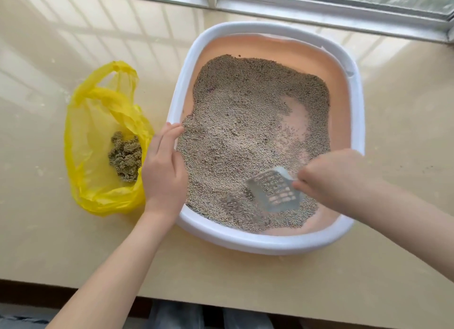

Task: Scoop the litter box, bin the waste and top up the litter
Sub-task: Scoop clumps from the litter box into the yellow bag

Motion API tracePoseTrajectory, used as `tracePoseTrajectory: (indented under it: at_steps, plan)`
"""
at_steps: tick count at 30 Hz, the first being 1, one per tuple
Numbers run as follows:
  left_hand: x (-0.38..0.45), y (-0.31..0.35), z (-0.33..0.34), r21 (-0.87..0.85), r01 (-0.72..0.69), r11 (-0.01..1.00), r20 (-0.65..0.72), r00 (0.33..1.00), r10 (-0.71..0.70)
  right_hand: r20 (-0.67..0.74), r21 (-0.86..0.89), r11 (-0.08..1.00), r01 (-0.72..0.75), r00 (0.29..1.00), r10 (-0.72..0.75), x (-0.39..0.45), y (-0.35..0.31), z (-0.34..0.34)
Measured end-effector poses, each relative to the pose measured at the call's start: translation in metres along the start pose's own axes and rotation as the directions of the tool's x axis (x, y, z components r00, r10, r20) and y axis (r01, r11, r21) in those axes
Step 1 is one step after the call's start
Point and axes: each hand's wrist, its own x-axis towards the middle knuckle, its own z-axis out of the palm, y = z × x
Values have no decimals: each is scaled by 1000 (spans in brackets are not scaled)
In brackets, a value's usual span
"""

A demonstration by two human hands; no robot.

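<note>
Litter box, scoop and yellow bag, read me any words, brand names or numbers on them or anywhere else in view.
None: no text can be read in this view.
Litter box: plain white rim, no label showing.
Scoop: slotted grey plastic, motion-blurred, no marking visible.
Bag: plain yellow plastic, no print showing.
Window frame: no sign or sticker showing.

left hand — centre-left of frame, fingers straight and together, palm down, forearm running to lower left | right hand — centre-right, blurred, fingers curled, forearm running to right edge
</note>
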Motion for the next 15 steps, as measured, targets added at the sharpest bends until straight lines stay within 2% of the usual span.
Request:
tracePoseTrajectory:
  at_steps: [3,5,10,15]
  plan:
    - [0,-1,0,5,-4,1000,6,1000,4,-36,-164,983,-80,997,75,13,32,-11]
    - [0,-2,0,11,-3,1000,4,1000,3,-28,-191,979,-76,997,71,29,53,-12]
    - [0,-1,-1,29,-9,1000,3,1000,9,-8,-141,980,138,990,-140,73,92,-8]
    - [0,0,-2,30,-8,1000,8,1000,8,64,-39,930,365,930,-362,77,56,-4]
